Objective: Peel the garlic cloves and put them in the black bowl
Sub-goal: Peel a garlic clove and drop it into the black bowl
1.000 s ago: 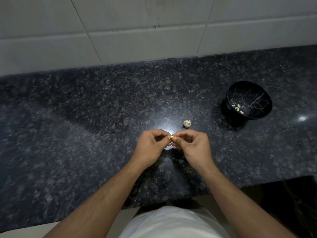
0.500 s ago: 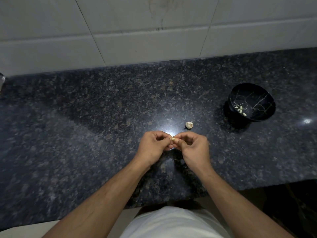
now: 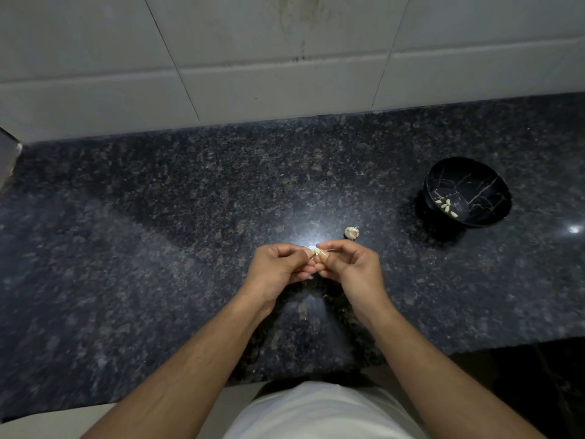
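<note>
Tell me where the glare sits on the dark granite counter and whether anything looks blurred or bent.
Head view: a bright white glare spot lies on the speckled dark granite counter just beyond the fingertips, a smaller one at the right edge; the arms' shadow darkens the counter below the hands; the white tile wall lines splay outward from wide-angle distortion; the small garlic clove pinched between both hands is slightly soft.

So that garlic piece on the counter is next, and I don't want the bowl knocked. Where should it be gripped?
Probably pinch the garlic piece across its rounded sides from above with the right hand: it lies alone on the counter, just beyond that hand, with the black bowl well apart.
</note>
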